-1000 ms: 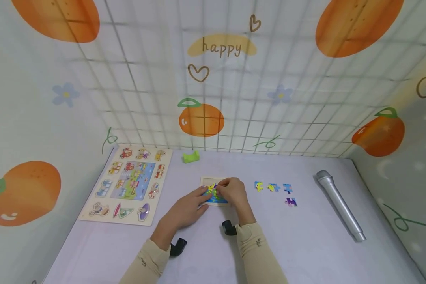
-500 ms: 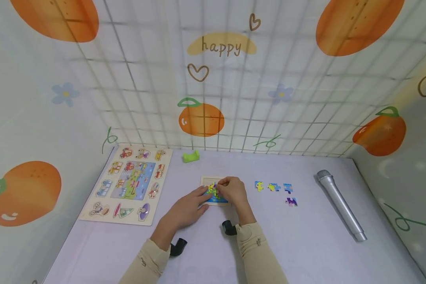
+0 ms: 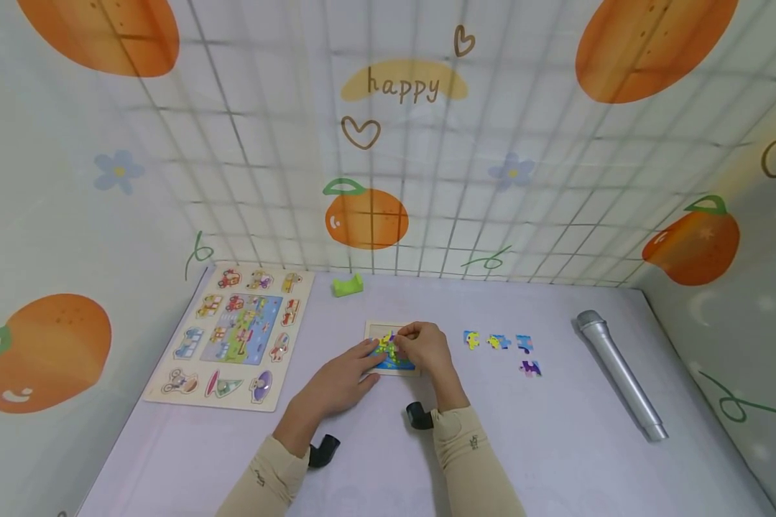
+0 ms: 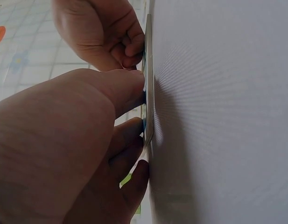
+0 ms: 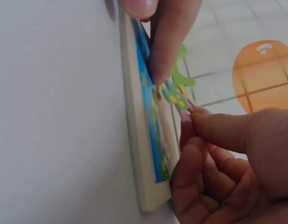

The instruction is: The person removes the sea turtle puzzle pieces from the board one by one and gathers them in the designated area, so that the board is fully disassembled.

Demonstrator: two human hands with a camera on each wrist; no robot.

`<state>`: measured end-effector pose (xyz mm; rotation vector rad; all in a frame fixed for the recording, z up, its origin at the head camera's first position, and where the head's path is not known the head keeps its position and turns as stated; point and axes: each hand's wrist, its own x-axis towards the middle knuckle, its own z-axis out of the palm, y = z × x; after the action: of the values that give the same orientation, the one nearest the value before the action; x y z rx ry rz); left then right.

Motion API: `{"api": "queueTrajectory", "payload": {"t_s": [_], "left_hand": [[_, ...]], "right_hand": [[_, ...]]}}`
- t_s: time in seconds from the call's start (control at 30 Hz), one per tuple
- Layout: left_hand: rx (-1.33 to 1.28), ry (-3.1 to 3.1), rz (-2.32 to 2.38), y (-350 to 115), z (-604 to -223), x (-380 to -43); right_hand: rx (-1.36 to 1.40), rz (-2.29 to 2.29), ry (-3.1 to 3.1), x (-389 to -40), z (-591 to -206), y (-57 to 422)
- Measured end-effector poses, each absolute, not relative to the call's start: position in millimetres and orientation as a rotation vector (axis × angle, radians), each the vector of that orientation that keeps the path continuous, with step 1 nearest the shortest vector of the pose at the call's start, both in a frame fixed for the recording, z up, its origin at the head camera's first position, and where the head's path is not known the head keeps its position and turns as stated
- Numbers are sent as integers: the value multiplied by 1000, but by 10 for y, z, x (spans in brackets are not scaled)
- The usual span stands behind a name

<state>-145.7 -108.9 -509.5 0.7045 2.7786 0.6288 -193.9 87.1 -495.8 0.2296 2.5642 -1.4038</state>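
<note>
Right wrist view: the right hand's (image 5: 228, 163) grip is pinched on a piece (image 5: 177, 99), tilted just above the frame (image 5: 154, 195). To seat it well, line up its tabs, lower it flat and press evenly; the left hand (image 3: 338, 377), fingers extended on the frame's left side, can steady its neighbours. The piece's lower edge hides behind fingertips, and from the head view the right hand covers the frame's right side.

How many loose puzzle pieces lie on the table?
4: a mostly yellow piece, a yellow-and-blue piece and a blue piece in a row right of the wooden frame; a purple piece below them. Others may be hidden.
</note>
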Motion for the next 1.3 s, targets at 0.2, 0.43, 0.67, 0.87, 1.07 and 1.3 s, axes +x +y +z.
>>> {"api": "queueTrajectory", "payload": {"t_s": [0.2, 0.43, 0.67, 0.87, 1.07, 1.3], "left_hand": [[690, 2775, 623, -1090, -5103, -1465], [678, 2774, 608, -1088, -5113, -1467], [668, 2771, 620, -1073, -5131, -1466], [670, 2784, 611, -1075, -5106, -1459], [673, 2783, 633, -1074, -5089, -1457], [657, 2773, 637, -1088, -5134, -1455]], "right_hand": [[217, -1398, 2572, -1941, -4966, 892], [181, -1415, 2574, -1933, -5000, 950], [181, -1375, 2629, -1880, -4997, 1123], [227, -1386, 2628, -1861, -4972, 1354], [281, -1337, 2623, -1802, -4927, 1579], [288, -1348, 2643, -1690, -4877, 1938]]}}
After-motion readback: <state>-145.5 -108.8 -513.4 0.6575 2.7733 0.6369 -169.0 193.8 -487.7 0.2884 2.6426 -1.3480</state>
